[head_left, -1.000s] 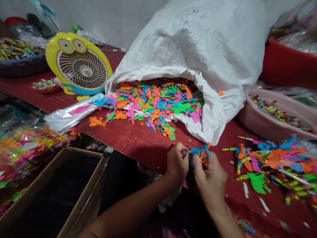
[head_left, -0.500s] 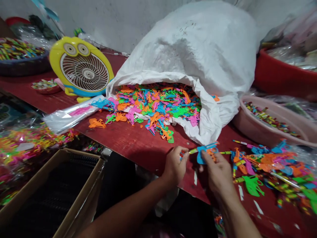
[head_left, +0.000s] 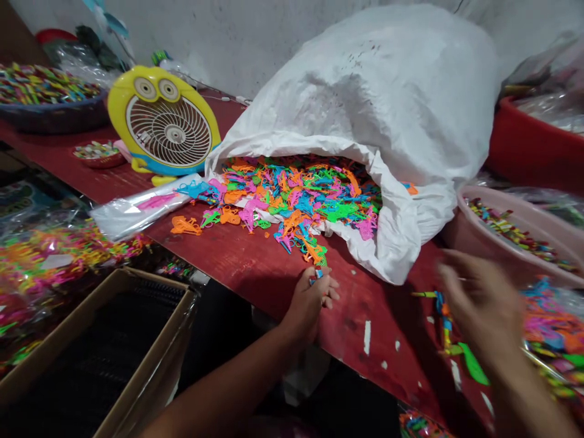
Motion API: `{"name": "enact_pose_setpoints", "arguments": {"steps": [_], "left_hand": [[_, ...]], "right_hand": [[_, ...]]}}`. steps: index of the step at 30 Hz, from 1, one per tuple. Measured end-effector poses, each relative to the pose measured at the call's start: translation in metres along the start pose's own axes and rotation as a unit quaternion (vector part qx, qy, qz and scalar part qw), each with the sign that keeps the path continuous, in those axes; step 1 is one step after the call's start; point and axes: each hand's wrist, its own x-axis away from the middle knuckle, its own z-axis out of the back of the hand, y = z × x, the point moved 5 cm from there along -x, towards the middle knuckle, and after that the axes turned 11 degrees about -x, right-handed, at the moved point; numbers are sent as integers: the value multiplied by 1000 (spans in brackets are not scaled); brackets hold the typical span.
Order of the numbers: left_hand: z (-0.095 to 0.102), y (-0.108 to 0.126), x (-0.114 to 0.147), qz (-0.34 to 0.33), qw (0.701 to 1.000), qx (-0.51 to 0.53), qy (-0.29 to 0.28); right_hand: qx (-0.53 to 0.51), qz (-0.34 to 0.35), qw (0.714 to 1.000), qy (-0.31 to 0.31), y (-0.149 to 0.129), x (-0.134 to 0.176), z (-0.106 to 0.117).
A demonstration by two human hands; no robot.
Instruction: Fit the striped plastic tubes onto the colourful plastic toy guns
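Observation:
My left hand (head_left: 312, 301) is closed at the table's front edge, with a small blue-and-white piece (head_left: 318, 275) showing between thumb and fingers; its kind is too small to tell. Just beyond it lie bright plastic toy pieces (head_left: 314, 248), spilling from a big white sack (head_left: 392, 115). Smeared by motion, my right hand (head_left: 483, 304) is over the right side of the table, and whether it holds anything is unclear. Beneath and beside that hand are yellow-banded sticks (head_left: 446, 328), a green plastic piece (head_left: 473, 364) and a mixed pile of coloured pieces (head_left: 554, 322).
A yellow character-shaped fan (head_left: 119, 115) stands at the back left, behind a clear plastic bag (head_left: 116, 213). On the right are a pink basin (head_left: 479, 234) and a red tub (head_left: 529, 146). An open cardboard box (head_left: 159, 340) sits below the table (head_left: 228, 261) at left.
My right hand has moved right, away from my left, over the pile. The blue plastic piece it held is no longer visible between my hands. My left hand has shifted slightly left.

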Motion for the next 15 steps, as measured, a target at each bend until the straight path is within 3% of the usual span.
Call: {"name": "enact_pose_setpoints", "arguments": {"steps": [1,4,7,9,11,15], "left_hand": [[0,0,1,-11,1000,-1,2],[1,2,3,-33,999,-8,-2],[1,3,4,-47,999,-12,5],[3,3,3,-52,998,-6,23],[4,1,1,-52,998,3,40],[7,-6,-3,-47,995,14,85]], "right_hand": [[-46,27,995,-81,-16,2,-35],[-125,65,969,-203,-49,1,-120],[-113,63,948,-291,-56,-7,-176],[-104,45,941,-319,-51,-11,-193],[-112,32,940,-321,-44,-10,-194],[-149,-31,946,-286,-24,3,-163]]}}
